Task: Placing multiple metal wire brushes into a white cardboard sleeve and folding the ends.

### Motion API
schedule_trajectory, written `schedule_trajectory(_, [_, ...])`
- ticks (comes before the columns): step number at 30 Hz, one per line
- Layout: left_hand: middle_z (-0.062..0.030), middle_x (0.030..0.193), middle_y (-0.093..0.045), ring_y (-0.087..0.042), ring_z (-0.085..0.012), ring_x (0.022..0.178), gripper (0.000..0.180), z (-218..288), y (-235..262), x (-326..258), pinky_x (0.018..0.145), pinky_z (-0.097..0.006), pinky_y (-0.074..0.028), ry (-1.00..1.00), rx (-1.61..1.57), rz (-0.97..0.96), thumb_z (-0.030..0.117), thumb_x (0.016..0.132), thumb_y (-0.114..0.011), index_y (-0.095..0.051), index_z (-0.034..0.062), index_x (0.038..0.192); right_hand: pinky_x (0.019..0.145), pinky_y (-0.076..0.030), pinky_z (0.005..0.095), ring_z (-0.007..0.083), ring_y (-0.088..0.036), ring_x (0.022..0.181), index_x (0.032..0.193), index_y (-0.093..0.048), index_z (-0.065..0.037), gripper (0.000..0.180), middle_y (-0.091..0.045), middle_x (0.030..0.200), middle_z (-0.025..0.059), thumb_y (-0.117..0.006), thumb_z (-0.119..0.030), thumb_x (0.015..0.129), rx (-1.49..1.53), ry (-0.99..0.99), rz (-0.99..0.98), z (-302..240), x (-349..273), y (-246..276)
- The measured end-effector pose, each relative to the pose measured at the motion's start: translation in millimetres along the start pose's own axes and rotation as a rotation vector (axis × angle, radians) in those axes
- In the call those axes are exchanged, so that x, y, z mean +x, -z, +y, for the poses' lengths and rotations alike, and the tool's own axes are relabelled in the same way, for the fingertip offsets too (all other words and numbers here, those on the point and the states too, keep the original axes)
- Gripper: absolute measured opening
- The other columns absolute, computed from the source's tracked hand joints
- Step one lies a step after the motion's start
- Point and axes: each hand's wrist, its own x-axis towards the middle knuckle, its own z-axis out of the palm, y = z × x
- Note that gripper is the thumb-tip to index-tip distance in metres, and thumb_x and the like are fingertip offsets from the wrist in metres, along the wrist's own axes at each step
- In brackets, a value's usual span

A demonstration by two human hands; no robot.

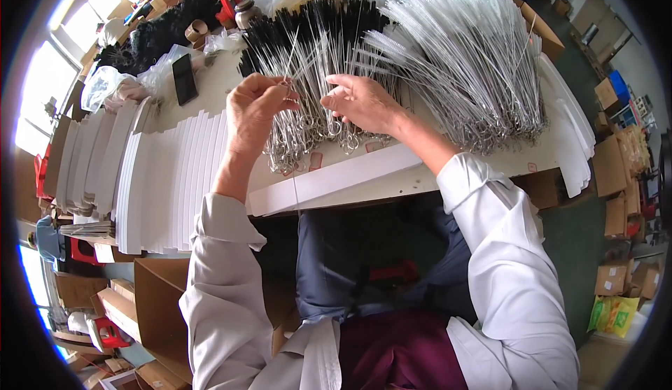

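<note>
picking thin wire brushes from the black-bristled pile

our left hand (253, 107) pinches closed on a few wire brushes (292, 61) at their stems; our right hand (360, 102) rests loosely open on the ring ends. we'd best keep the pinch near the rings, clear of the white-bristled pile (465, 61) to the right, with the white card strips (164, 173) lying near left.

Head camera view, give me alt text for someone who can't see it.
A seated person's left hand and right hand pick thin wire brushes from piles of black brushes and white brushes on a table, beside overlapped white cards.
</note>
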Motion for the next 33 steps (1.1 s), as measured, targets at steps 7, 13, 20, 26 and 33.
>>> schedule_trajectory(7, [-0.0171,0.107,-0.070,-0.070,-0.0177,0.081,0.011,30,13,9,0.078,-0.034,-0.061,-0.129,0.169,-0.007,0.007,0.092,-0.067,-0.068,-0.0037,0.088,0.079,-0.057,0.0362,0.0241,-0.074,0.083,0.138,-0.053,0.010,0.064,-0.076,0.092,0.0151,-0.074,-0.028,0.091,-0.240,-0.115,0.111,10,16,-13])
schedule_trajectory(13, [-0.0151,0.102,-0.071,-0.069,-0.0147,0.081,0.008,64,23,3,0.076,-0.031,-0.060,-0.205,0.252,0.002,0.001,0.090,-0.066,-0.069,-0.0064,0.088,0.078,-0.057,0.0368,0.0264,-0.075,0.082,0.137,-0.058,0.006,0.062,-0.077,0.090,0.0138,-0.078,-0.029,0.089,-0.303,-0.112,0.155,13,22,-16])
schedule_trajectory(20, [-0.0140,0.098,-0.071,-0.068,-0.0138,0.080,0.008,83,6,2,0.078,-0.030,-0.058,-0.212,0.338,-0.056,0.001,0.090,-0.066,-0.068,-0.0064,0.090,0.076,-0.058,0.0410,0.0319,-0.073,0.079,0.137,-0.056,0.004,0.063,-0.075,0.082,0.0132,-0.077,-0.027,0.086,-0.424,-0.099,0.318,18,26,-27])
schedule_trajectory(26, [-0.0104,0.096,-0.072,-0.066,-0.0093,0.081,0.005,94,-5,-5,0.077,-0.026,-0.055,-0.267,0.420,-0.057,0.001,0.089,-0.067,-0.067,-0.0042,0.087,0.087,-0.057,0.0477,0.0403,-0.069,0.098,0.148,-0.047,-0.004,0.053,-0.065,0.120,0.0224,-0.059,-0.021,0.099,-0.573,-0.008,0.245,9,12,-32])
schedule_trajectory(33, [-0.0088,0.098,-0.073,-0.067,-0.0081,0.087,0.004,119,-13,-22,0.080,-0.025,-0.054,-0.368,0.551,0.030,-0.001,0.088,-0.070,-0.066,-0.0027,0.087,0.088,-0.057,0.0479,0.0387,-0.069,0.100,0.148,-0.048,-0.009,0.049,-0.064,0.122,0.0204,-0.053,-0.022,0.101,-0.605,-0.083,0.183,7,16,-34])
